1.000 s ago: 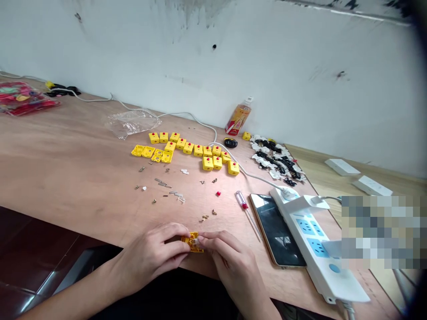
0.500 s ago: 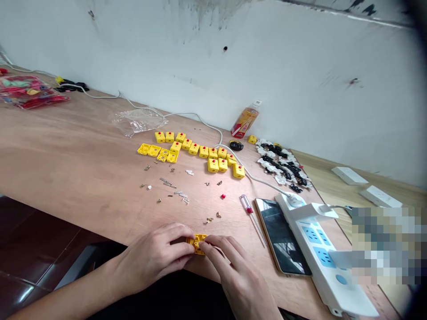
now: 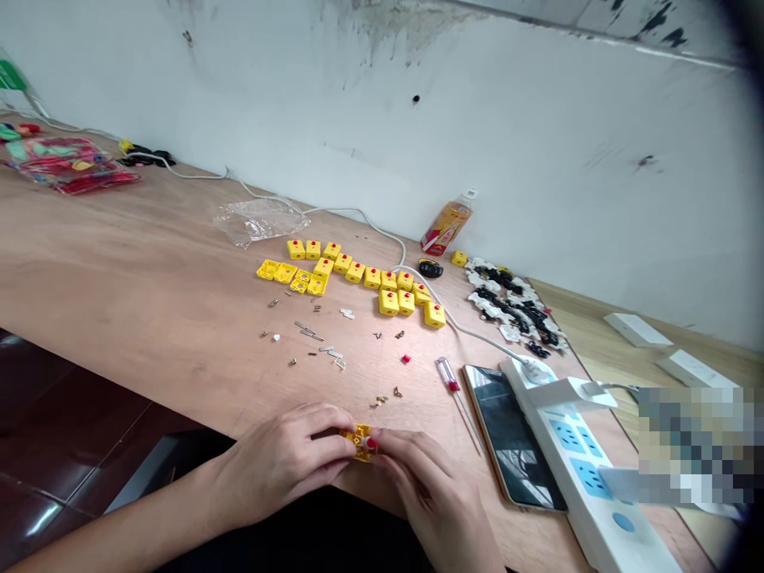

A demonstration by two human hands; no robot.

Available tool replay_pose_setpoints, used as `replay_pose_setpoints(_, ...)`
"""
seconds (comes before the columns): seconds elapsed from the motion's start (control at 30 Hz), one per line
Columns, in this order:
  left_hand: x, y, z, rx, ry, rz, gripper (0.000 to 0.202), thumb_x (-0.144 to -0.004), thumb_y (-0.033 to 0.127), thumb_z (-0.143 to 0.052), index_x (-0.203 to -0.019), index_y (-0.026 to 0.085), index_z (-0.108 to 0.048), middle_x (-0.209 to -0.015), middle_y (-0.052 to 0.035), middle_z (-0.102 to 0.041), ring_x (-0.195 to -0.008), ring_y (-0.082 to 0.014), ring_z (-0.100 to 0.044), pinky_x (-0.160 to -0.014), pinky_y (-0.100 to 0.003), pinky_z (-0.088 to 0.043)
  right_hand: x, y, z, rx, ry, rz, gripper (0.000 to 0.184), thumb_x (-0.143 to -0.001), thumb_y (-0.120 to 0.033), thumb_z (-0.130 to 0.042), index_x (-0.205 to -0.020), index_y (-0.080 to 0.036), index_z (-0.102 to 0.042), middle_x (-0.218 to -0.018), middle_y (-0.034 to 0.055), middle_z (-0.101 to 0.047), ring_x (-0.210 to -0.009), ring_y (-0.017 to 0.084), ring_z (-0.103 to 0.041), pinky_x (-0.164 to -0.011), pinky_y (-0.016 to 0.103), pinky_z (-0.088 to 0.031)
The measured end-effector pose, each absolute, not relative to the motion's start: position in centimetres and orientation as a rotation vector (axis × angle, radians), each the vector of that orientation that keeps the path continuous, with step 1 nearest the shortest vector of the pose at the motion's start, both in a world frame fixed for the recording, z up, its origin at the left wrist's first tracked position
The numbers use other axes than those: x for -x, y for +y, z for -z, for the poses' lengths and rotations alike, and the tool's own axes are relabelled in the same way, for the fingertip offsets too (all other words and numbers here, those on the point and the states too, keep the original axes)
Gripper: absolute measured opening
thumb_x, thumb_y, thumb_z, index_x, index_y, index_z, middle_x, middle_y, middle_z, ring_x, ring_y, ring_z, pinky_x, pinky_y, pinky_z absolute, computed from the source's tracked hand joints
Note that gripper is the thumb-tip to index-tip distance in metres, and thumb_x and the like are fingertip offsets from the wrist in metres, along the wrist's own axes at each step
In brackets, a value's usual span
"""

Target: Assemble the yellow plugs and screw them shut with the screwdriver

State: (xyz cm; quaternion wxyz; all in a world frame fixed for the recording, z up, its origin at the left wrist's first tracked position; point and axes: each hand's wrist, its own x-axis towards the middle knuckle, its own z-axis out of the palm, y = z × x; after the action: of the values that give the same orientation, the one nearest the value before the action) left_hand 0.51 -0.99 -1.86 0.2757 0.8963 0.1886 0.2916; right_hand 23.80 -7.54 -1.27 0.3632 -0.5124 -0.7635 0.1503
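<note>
My left hand [image 3: 304,450] grips a small open yellow plastic casing [image 3: 360,433] at the near edge of the table. The fingers of my right hand [image 3: 433,481] pinch a small red button [image 3: 371,443] over the right part of the casing. Fingertips partly cover both pieces. Just beyond lie several small brass screws [image 3: 380,401], another red button [image 3: 407,359], and thin metal strips [image 3: 309,331]. A screwdriver [image 3: 457,398] with a clear and red handle rests to the right of my hands.
Farther back stand several yellow boxes with red buttons [image 3: 372,277], beside open yellow casings [image 3: 285,273]. On the right lie a phone [image 3: 510,438] and a white power strip [image 3: 597,485] with its cable. A drink bottle [image 3: 447,227] and black-and-white parts [image 3: 513,302] are behind.
A red button now shows between my right fingers at the casing, where none was visible before. My left hand keeps its grip. The view has shifted slightly.
</note>
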Motion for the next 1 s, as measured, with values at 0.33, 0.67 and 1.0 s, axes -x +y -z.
replay_pose_setpoints(0.33,0.0,8.2,-2.4,-2.581,0.973,-0.593,0.025,-0.098,0.003,-0.054,-0.112,0.015,-0.071,-0.108,-0.008,-0.066,-0.104,-0.0219,-0.063,-0.091,-0.033,-0.05,-24.1,-7.4,1.2,1.398,-1.895,-0.276,0.02,-0.101,-0.018,-0.055,-0.112,-0.023,-0.072,-0.11,0.0091,-0.073,-0.093,0.019,-0.077,-0.08,0.027,-0.067)
replay_pose_setpoints(0.67,-2.5,13.4,-4.3,-2.671,0.683,-0.029,0.031,-0.079,-0.009,-0.061,-0.084,0.018,-0.075,-0.089,-0.0031,-0.069,-0.084,-0.0178,-0.063,-0.069,-0.024,-0.04,-24.4,-7.6,1.5,1.375,-1.914,-0.292,0.022,-0.103,-0.021,-0.053,-0.117,-0.022,-0.071,-0.113,0.0111,-0.072,-0.097,0.02,-0.076,-0.079,0.03,-0.067)
replay_pose_setpoints(1.0,-3.2,14.0,-5.2,-2.638,0.615,0.098,0.026,-0.076,-0.008,-0.059,-0.073,0.016,-0.066,-0.08,-0.0003,-0.067,-0.073,-0.0138,-0.061,-0.061,-0.023,-0.035,-24.4,-7.8,1.4,1.392,-1.893,-0.327,0.024,-0.102,-0.02,-0.053,-0.117,-0.023,-0.071,-0.113,0.0109,-0.072,-0.099,0.021,-0.075,-0.081,0.03,-0.067)
